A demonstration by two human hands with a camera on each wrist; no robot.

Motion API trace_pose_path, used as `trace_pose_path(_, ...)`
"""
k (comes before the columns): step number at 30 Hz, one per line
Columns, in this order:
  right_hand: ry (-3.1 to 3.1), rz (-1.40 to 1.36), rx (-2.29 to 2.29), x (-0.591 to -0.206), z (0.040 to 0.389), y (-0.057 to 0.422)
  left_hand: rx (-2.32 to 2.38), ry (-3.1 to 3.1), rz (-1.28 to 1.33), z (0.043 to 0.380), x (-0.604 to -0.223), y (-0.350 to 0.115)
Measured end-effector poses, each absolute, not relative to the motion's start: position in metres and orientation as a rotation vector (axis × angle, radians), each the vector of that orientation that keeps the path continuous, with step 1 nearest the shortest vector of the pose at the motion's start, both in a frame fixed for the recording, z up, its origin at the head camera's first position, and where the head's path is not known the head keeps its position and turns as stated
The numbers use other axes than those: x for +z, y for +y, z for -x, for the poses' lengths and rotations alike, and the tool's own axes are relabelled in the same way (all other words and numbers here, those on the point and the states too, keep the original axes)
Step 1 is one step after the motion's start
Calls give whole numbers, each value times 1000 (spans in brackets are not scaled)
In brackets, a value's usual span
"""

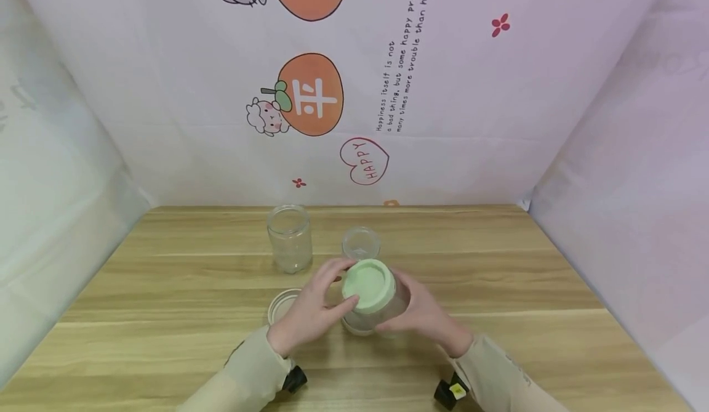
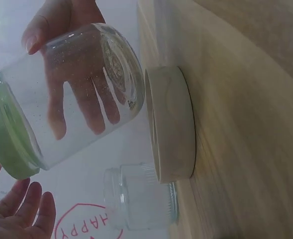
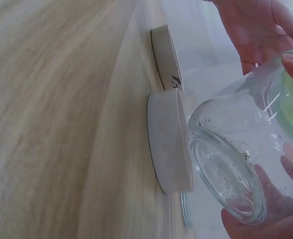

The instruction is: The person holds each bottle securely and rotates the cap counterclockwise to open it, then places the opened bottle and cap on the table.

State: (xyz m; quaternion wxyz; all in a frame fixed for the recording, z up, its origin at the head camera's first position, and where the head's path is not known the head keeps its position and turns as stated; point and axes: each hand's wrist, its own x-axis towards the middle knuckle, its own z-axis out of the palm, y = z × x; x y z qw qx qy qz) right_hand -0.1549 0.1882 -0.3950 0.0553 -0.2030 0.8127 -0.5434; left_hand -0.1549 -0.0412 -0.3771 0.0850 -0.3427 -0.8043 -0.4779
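A clear glass jar point(image 2: 76, 94) with a light green lid point(image 1: 368, 284) is held tilted above the table. My right hand point(image 1: 423, 310) grips the glass body from the right, thumb on the near side and fingers round the far side. On the lid's left edge is my left hand point(image 1: 312, 307), its thumb and index finger spread round the rim. Low under the jar stands a beige ring-shaped lid point(image 3: 168, 142), partly hidden by the jar in the head view. Dark specks show near the glass base in the right wrist view.
Left of the jar, partly behind my left hand, lies a second beige lid point(image 1: 281, 304). An uncovered glass jar point(image 1: 290, 246) stands farther back on the wooden table point(image 1: 471, 264). A smaller clear round container point(image 1: 360, 242) is just behind the held jar. Printed white cloth point(image 1: 443, 172) encloses the table's back and sides.
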Motion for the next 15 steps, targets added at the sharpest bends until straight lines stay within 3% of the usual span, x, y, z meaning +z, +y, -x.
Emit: trace_pose_path(15, 2527, 785, -1541, -391, 151, 174, -1361, -2403, 1115, 152, -376, -44)
